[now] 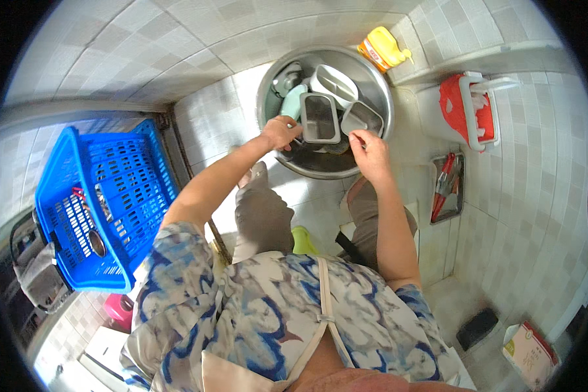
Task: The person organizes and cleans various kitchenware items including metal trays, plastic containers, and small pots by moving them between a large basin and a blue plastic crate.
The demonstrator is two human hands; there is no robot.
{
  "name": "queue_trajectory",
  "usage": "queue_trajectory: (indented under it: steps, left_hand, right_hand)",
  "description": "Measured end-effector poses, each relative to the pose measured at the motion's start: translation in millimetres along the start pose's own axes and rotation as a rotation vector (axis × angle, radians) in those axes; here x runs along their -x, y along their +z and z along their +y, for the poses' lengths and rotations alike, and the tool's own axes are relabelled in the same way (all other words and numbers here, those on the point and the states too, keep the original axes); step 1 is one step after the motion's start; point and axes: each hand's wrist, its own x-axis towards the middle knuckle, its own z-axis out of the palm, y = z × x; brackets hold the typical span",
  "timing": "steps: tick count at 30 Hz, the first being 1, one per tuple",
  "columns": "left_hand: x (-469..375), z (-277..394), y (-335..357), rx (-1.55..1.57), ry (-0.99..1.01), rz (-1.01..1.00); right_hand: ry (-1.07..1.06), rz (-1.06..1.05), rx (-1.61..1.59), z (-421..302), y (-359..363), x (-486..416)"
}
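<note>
A wide metal basin (pixel 387 110) stands on the floor before me, with several containers in it. My left hand (pixel 281 132) is at its left side, fingers curled near a pale green item (pixel 292 103); whether it grips anything is hard to tell. My right hand (pixel 371 153) pinches the near rim of a small rectangular metal container (pixel 365 119). Between my hands lies a larger rectangular metal pan (pixel 319 117). Behind these sits a white divided dish (pixel 334 84), and a clear, shiny item (pixel 288 78) rests at the back left.
Beyond the basin stands a yellow bottle (pixel 383 49). On the right are a lined bin (pixel 476 112) and a metal tray (pixel 461 196) with red-handled tools. A large blue plastic basket (pixel 122 186) stands on the left. A cardboard box (pixel 531 355) lies at the lower right.
</note>
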Motion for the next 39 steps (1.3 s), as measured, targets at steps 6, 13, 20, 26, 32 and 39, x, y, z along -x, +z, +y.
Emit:
queue_trajectory:
  steps: [6,13,20,26,32,39]
  left_hand:
    - [144,20,-155,0.181,0.689,0.588]
    - [332,-76,-293,0.280,0.751,1.442]
    - [375,-267,-328,0.744,0.208,1.522]
    - [355,-347,-351,0.342,-0.345,1.187]
    - [334,-480,-337,-0.164,-0.720,0.868]
    - [300,-439,-253,-0.453,-0.843,0.532]
  right_hand:
    - [-0.042,-0.061,0.154,27,13,-3]
    - [-0.128,-0.263,0.112,30,48,8]
    - [-0.745,-0.325,-0.097,-208,162,-6]
    - [-1.381,-0.372,-0.323,-406,244,20]
    - [-1.464,-0.566,-0.299,-422,313,60]
    - [-1.456,-0.574,-0.225,-418,314,55]
